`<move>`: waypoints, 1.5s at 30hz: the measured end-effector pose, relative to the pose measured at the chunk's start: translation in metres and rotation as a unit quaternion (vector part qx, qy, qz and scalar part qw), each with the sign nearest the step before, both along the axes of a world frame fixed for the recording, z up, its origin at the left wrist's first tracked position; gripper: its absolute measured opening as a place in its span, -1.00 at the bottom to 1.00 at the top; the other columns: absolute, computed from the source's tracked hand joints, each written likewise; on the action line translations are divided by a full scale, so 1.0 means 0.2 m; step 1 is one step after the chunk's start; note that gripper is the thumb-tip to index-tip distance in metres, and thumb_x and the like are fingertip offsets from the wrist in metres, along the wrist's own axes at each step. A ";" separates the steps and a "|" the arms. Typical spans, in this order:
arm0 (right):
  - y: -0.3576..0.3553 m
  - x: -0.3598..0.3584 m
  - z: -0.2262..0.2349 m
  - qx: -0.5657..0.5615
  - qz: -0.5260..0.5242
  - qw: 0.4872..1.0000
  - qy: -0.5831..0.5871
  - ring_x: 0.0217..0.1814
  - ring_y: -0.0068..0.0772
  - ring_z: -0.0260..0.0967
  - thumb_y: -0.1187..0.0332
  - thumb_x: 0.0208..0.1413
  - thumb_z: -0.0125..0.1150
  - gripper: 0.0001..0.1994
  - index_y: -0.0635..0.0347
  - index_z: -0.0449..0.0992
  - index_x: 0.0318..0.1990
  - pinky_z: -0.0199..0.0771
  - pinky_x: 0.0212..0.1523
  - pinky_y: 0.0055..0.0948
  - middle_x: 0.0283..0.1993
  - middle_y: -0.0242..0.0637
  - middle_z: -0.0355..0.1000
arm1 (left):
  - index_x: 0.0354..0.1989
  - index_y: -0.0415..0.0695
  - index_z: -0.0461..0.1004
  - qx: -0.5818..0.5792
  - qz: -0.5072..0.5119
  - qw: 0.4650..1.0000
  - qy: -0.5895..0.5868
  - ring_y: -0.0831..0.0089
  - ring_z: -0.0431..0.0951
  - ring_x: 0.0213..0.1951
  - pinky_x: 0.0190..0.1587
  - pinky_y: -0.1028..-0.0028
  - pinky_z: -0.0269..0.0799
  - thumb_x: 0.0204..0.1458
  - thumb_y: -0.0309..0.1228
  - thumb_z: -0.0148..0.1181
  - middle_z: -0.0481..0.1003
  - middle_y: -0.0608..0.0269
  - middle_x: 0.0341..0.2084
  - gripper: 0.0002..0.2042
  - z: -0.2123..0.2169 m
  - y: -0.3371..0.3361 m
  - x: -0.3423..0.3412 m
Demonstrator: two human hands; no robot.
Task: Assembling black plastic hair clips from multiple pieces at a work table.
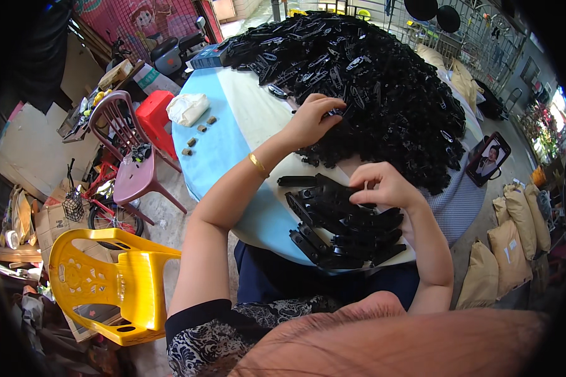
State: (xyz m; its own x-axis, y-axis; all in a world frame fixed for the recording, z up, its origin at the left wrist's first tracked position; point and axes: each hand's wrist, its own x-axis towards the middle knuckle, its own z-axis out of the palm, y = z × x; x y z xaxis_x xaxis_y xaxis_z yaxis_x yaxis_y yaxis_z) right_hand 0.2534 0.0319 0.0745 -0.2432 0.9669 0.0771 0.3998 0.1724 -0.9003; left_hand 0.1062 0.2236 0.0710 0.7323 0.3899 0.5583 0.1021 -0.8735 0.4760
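Note:
A big heap of small, glossy black elongated pieces [383,94], plastic by their look, covers the far part of the round table. At its near left edge, my left hand [313,120] is closed, thumb and fingers pinched at the black pieces; what is between the fingertips is too small to make out. Closer to me lies a smaller group of longer black pieces [311,235], laid in overlapping rows near the table's front edge. Over the far end of this group my right hand [388,183] is closed, thumb and fingertips together at a black piece that they partly hide.
The table's cloth [226,125] is light blue and cream. On its left are a white plastic bag [187,109], several small brown pieces [202,128] and a blue box [209,58]. A phone [488,158] stands at the right edge. Yellow [138,286] and pink [134,179] chairs stand left; sacks [509,251] right.

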 end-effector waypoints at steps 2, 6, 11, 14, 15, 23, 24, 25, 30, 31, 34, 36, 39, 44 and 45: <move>-0.01 -0.05 0.04 0.024 0.053 0.997 -0.059 -0.43 -0.63 0.36 0.33 -0.16 0.41 -0.78 0.23 0.59 -0.35 0.34 -0.42 -0.65 -0.39 -0.41 0.45 | 0.00 -0.10 0.42 0.121 0.008 0.991 -0.061 0.11 0.30 0.10 0.08 0.33 0.28 -0.05 -0.48 0.16 0.43 0.05 -0.05 -0.64 -0.12 0.10 0.05; 0.05 -0.02 -0.06 0.065 -0.044 0.997 0.017 -0.45 -0.64 0.33 0.40 -0.07 0.32 -0.88 0.23 0.59 -0.37 0.33 -0.42 -0.65 -0.42 -0.39 0.45 | -0.03 -0.14 0.44 0.133 0.043 0.990 0.019 0.05 0.30 0.08 0.08 0.24 0.28 -0.10 -0.54 0.16 0.43 0.08 -0.07 -0.63 -0.17 0.15 0.06; 0.11 0.07 -0.14 0.240 -0.274 0.850 -0.381 -0.32 -0.23 0.42 0.22 -0.15 0.32 -0.70 0.16 0.53 -0.27 0.45 -0.36 -0.36 -0.36 -0.26 0.41 | -0.14 -0.14 0.51 0.145 0.040 0.989 -0.014 0.13 0.44 -0.20 -0.10 0.32 0.38 -0.14 -0.53 0.22 0.43 0.11 -0.29 -0.69 -0.13 0.06 0.04; 0.15 0.05 -0.20 0.276 -0.256 0.818 -0.435 -0.29 -0.26 0.38 0.28 -0.18 0.30 -0.78 0.18 0.51 -0.37 0.44 -0.34 -0.35 -0.37 -0.28 0.38 | -0.17 -0.15 0.52 0.074 0.046 0.996 -0.036 0.16 0.46 -0.32 -0.21 0.37 0.42 -0.17 -0.50 0.26 0.43 0.11 -0.28 -0.70 -0.09 -0.02 0.02; 0.17 0.04 -0.22 0.276 -0.258 0.817 -0.435 -0.29 -0.26 0.38 0.28 -0.18 0.30 -0.78 0.18 0.51 -0.37 0.44 -0.34 -0.35 -0.37 -0.28 0.38 | -0.17 -0.15 0.52 0.074 0.045 0.996 -0.036 0.16 0.46 -0.32 -0.21 0.37 0.42 -0.17 -0.50 0.26 0.43 0.11 -0.28 -0.70 -0.08 -0.05 0.01; 0.14 0.03 -0.13 0.189 -0.335 0.911 -0.150 -0.45 -0.38 0.45 0.48 -0.17 0.24 -0.87 0.23 0.48 -0.40 0.46 -0.38 -0.45 -0.41 -0.27 0.48 | -0.27 -0.24 0.45 -0.226 0.000 0.974 -0.030 0.53 0.49 -0.41 -0.30 0.53 0.42 -0.18 -0.46 0.30 0.50 0.21 -0.47 -0.72 -0.02 -0.13 -0.06; 0.13 0.04 -0.14 0.186 -0.329 0.925 -0.043 -0.52 -0.54 0.41 0.54 -0.13 0.25 -0.87 0.25 0.47 -0.37 0.43 -0.42 -0.58 -0.47 -0.30 0.47 | -0.27 -0.24 0.45 -0.226 0.000 0.974 -0.032 0.53 0.49 -0.41 -0.30 0.53 0.42 -0.18 -0.46 0.30 0.50 0.21 -0.47 -0.72 -0.04 -0.13 -0.06; 0.13 0.05 -0.14 0.187 -0.328 0.925 -0.045 -0.52 -0.54 0.41 0.54 -0.13 0.25 -0.87 0.25 0.47 -0.37 0.43 -0.42 -0.58 -0.47 -0.30 0.47 | -0.27 -0.24 0.46 -0.260 -0.037 0.964 -0.042 0.56 0.50 -0.39 -0.28 0.53 0.42 -0.18 -0.46 0.30 0.51 0.23 -0.46 -0.73 -0.06 -0.13 -0.05; 0.09 0.00 -0.07 0.246 -0.303 0.920 0.040 -0.47 -0.67 0.36 0.58 -0.08 0.26 -0.86 0.28 0.51 -0.31 0.37 -0.42 -0.69 -0.47 -0.38 0.43 | -0.19 -0.27 0.41 -0.376 -0.123 0.918 0.001 0.60 0.52 -0.31 -0.21 0.61 0.46 -0.08 -0.61 0.24 0.50 0.27 -0.37 -0.75 -0.07 -0.18 -0.03; 0.08 -0.01 -0.06 0.285 -0.291 0.913 -0.013 -0.46 -0.66 0.36 0.57 -0.08 0.27 -0.86 0.28 0.53 -0.31 0.37 -0.43 -0.69 -0.46 -0.38 0.43 | -0.19 -0.27 0.41 -0.376 -0.124 0.918 0.002 0.60 0.52 -0.31 -0.21 0.61 0.46 -0.08 -0.61 0.24 0.50 0.27 -0.37 -0.75 -0.08 -0.19 -0.03; 0.09 0.00 -0.07 0.357 -0.278 0.887 -0.092 -0.47 -0.57 0.37 0.56 -0.13 0.31 -0.86 0.28 0.56 -0.34 0.38 -0.46 -0.64 -0.41 -0.34 0.44 | -0.19 -0.26 0.41 -0.425 -0.145 0.894 0.011 0.55 0.55 -0.32 -0.22 0.58 0.48 -0.08 -0.61 0.24 0.52 0.24 -0.37 -0.75 -0.09 -0.21 -0.02; 0.09 -0.02 -0.08 0.399 -0.271 0.868 -0.119 -0.47 -0.52 0.37 0.56 -0.15 0.32 -0.86 0.28 0.56 -0.36 0.38 -0.47 -0.62 -0.39 -0.32 0.44 | -0.18 -0.26 0.41 -0.472 -0.155 0.868 -0.003 0.53 0.56 -0.33 -0.22 0.56 0.50 -0.07 -0.60 0.23 0.53 0.22 -0.38 -0.75 -0.10 -0.22 -0.02; 0.08 -0.04 -0.07 0.368 -0.282 0.879 -0.109 -0.45 -0.46 0.38 0.56 -0.17 0.33 -0.87 0.29 0.56 -0.38 0.40 -0.47 -0.59 -0.37 -0.30 0.44 | -0.17 -0.26 0.41 -0.489 -0.151 0.859 -0.006 0.53 0.56 -0.33 -0.21 0.54 0.51 -0.06 -0.59 0.22 0.53 0.22 -0.38 -0.75 -0.09 -0.23 -0.02; 0.08 -0.02 -0.06 0.421 -0.275 0.849 -0.159 -0.37 -0.36 0.42 0.57 -0.18 0.30 -0.88 0.29 0.55 -0.40 0.44 -0.41 -0.53 -0.34 -0.28 0.44 | -0.10 -0.29 0.40 -0.515 -0.149 0.844 -0.013 0.52 0.56 -0.32 -0.22 0.55 0.51 -0.05 -0.53 0.26 0.52 0.20 -0.36 -0.69 -0.07 -0.25 -0.02; 0.08 -0.03 -0.05 0.421 -0.274 0.850 -0.159 -0.37 -0.36 0.42 0.57 -0.18 0.30 -0.88 0.29 0.55 -0.40 0.44 -0.41 -0.53 -0.34 -0.28 0.44 | -0.08 -0.30 0.39 -0.531 -0.143 0.835 -0.017 0.51 0.56 -0.32 -0.21 0.55 0.51 -0.04 -0.50 0.27 0.52 0.19 -0.35 -0.66 -0.06 -0.26 -0.03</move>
State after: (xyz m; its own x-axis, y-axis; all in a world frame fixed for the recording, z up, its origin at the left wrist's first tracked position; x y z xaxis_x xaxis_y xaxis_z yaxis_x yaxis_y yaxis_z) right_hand 0.2482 0.0482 0.0643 0.0879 0.5757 0.8130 0.8278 0.4118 -0.3810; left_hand 0.1005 0.1721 0.0582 0.8712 0.4900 0.0317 -0.0681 0.0566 0.9961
